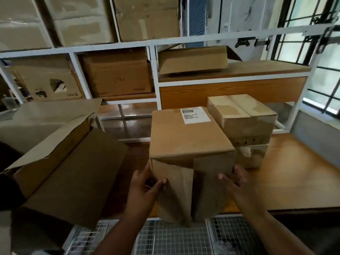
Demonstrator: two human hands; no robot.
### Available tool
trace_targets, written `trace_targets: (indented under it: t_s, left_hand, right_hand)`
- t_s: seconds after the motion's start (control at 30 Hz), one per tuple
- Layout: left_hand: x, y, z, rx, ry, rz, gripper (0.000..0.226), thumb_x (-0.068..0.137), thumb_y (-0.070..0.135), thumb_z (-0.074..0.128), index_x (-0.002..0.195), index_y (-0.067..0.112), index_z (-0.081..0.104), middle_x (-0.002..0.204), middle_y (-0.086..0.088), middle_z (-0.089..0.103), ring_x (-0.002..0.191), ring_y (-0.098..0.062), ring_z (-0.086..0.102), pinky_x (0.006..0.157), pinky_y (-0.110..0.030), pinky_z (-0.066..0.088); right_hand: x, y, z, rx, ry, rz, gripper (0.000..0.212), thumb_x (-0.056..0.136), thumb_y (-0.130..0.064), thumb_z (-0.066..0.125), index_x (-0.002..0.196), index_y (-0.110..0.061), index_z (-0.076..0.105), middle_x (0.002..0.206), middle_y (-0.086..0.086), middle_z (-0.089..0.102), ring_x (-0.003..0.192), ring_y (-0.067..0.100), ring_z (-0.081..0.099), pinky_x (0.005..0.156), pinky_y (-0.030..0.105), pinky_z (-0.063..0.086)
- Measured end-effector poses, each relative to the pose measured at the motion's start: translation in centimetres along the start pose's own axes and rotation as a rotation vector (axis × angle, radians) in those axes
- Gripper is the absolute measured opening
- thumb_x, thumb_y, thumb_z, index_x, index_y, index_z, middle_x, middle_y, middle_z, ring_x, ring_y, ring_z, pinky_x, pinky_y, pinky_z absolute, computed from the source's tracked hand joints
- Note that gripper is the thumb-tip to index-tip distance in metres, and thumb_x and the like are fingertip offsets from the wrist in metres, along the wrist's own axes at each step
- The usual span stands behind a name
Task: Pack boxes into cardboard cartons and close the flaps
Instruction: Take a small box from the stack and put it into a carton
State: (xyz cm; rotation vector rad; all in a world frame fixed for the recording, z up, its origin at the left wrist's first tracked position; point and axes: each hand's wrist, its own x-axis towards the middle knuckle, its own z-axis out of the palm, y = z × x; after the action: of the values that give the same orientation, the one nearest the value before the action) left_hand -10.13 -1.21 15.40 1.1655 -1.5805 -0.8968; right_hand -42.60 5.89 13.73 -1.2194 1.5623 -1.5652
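Dim interior is lit by daylight from the barred window (316, 57) at right; glare is cast on the bench (287, 173); soft focus throughout; straight lines are bowed at edges

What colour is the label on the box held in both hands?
White with dark print, on the label atop the brown box; seen in the head view.
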Motion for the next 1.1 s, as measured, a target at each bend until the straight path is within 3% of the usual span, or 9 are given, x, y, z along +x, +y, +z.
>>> trace_targets:
  t_s: [0.1,0.27,0.33,0.47,0.63,0.73,0.83,0.97,1.1]
  left_hand:
    - [-2.0,-5.4,2.2,0.033,0.020,-0.160,0.034,0.090,0.040,0.087,0.105,0.064,0.069,0.115,0.007,0.059,0.105,-0.022,0.068,0.084,-0.043,0.063]
    - [-6.7,-10.2,4.7,-0.022,-0.180,-0.378,0.046,0.097,0.034,0.083,0.131,0.054,0.060,0.111,0.013,0.078,0.103,-0.012,0.077,0.085,-0.033,0.062]
    - [-6.9,-10.3,4.8,0.015,-0.194,-0.379,0.045,0.097,0.036,0.082,0.127,0.059,0.060,0.109,0.019,0.077,0.104,-0.007,0.074,0.091,-0.041,0.062]
    - [-6.0,-7.9,4.5,-0.031,-0.108,-0.397,0.046,0.097,0.036,0.081,0.131,0.060,0.062,0.119,0.022,0.075,0.111,-0.004,0.071,0.087,-0.032,0.062]
    - [-5.2,-2.3,3.3,-0.284,0.114,-0.275,0.046,0.102,0.032,0.075,0.131,0.066,0.065,0.132,0.039,0.068,0.125,0.013,0.062,0.102,-0.031,0.054]
    - [-4.9,1.8,2.4,-0.361,0.253,-0.191,0.048,0.098,0.044,0.072,0.143,0.058,0.062,0.145,0.026,0.062,0.136,-0.008,0.061,0.111,-0.052,0.053]
    - [-4.5,4.6,1.5,-0.353,0.314,-0.058,0.054,0.093,0.046,0.065,0.146,0.047,0.060,0.148,0.014,0.060,0.132,-0.015,0.063,0.107,-0.056,0.056]
    - [-4.0,5.7,1.3,-0.263,0.348,-0.018,0.044,0.105,0.027,0.070,0.147,0.036,0.058,0.145,0.009,0.061,0.130,-0.013,0.063,0.111,-0.055,0.054]
    - [-2.8,6.3,0.4,-0.158,0.315,-0.061,0.043,0.102,0.037,0.070,0.144,0.037,0.058,0.142,0.011,0.057,0.131,-0.015,0.059,0.110,-0.051,0.054]
  right_hand:
    - [-2.1,4.7,0.6,-0.139,-0.082,0.162,0.050,0.089,-0.055,0.081,0.134,-0.036,0.071,0.124,-0.019,0.078,0.116,0.013,0.074,0.089,0.040,0.065]
    - [-4.7,9.7,1.2,-0.168,-0.163,0.438,0.047,0.098,-0.026,0.084,0.141,-0.016,0.067,0.131,0.003,0.076,0.117,0.028,0.072,0.093,0.040,0.060]
    - [-5.1,9.8,1.8,-0.225,-0.156,0.473,0.042,0.099,-0.026,0.083,0.136,-0.016,0.067,0.128,0.006,0.075,0.110,0.035,0.072,0.087,0.041,0.058]
    - [-4.9,7.2,1.6,-0.210,-0.070,0.378,0.024,0.102,-0.024,0.079,0.125,-0.016,0.077,0.105,-0.002,0.080,0.085,0.010,0.073,0.072,0.030,0.057]
    - [-4.1,2.3,1.7,-0.018,0.118,0.165,0.021,0.109,-0.033,0.066,0.127,-0.030,0.077,0.128,-0.010,0.071,0.119,0.011,0.066,0.098,0.039,0.056]
    - [-3.6,-1.6,1.9,0.014,0.162,-0.032,0.026,0.109,-0.043,0.064,0.131,-0.034,0.075,0.122,-0.021,0.067,0.115,-0.003,0.065,0.088,0.013,0.053]
    - [-3.2,-4.5,1.9,-0.003,0.177,-0.162,0.049,0.100,-0.061,0.058,0.138,-0.033,0.071,0.129,-0.016,0.062,0.118,-0.003,0.062,0.086,0.011,0.053]
    - [-2.7,-5.9,2.4,0.055,0.151,-0.113,0.046,0.101,-0.062,0.069,0.135,-0.031,0.068,0.136,0.001,0.062,0.117,0.015,0.069,0.087,0.036,0.065]
    - [-3.0,-6.7,3.2,0.018,0.145,-0.054,0.053,0.086,-0.073,0.075,0.126,-0.042,0.059,0.131,-0.003,0.062,0.108,0.008,0.068,0.069,0.018,0.062]
